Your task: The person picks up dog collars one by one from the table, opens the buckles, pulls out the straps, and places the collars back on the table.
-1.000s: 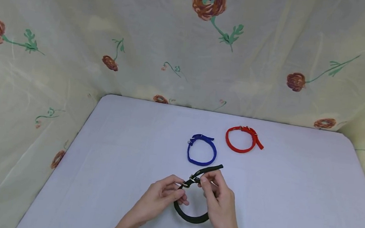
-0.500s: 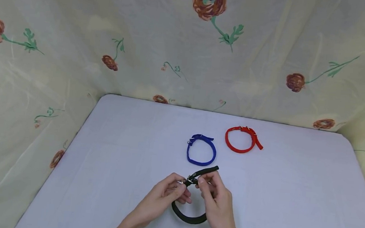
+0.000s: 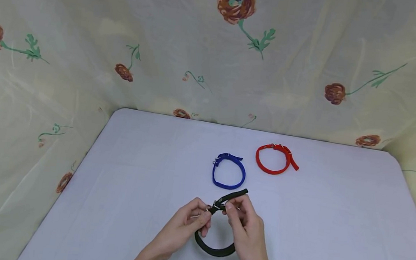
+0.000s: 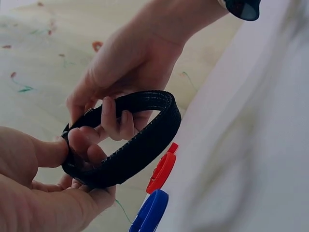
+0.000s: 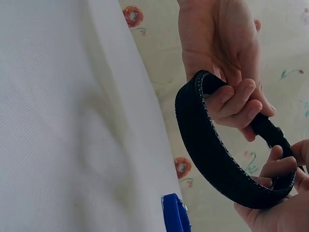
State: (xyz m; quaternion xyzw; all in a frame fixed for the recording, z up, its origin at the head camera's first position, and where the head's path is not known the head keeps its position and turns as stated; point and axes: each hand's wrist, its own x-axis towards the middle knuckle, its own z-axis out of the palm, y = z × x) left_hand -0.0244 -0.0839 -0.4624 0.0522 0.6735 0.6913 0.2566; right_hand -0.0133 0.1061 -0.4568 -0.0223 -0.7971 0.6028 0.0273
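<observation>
A black buckled collar (image 3: pixel 216 252) forms a loop between both hands, raised off the table in the wrist views. My left hand (image 3: pixel 183 228) pinches it beside the metal buckle, thumb on the near side. The right hand (image 3: pixel 247 228) pinches the strap just right of the buckle, and the strap's free end points up and right past its fingers. Part of the loop's right side is hidden behind the right hand. In the right wrist view the loop's wide stitched band (image 5: pixel 207 150) hangs toward the camera.
Beyond the hands lies a blue collar (image 3: pixel 227 186) on the white table (image 3: pixel 134 160). Farther back and to the right is a red collar (image 3: pixel 272 172). A flowered curtain (image 3: pixel 292 63) hangs behind the table and along its sides.
Both hands and the black collar have shifted slightly left. The free end has drawn back a little toward the right hand, mostly in the first half second. Blue and red collars stay put.
</observation>
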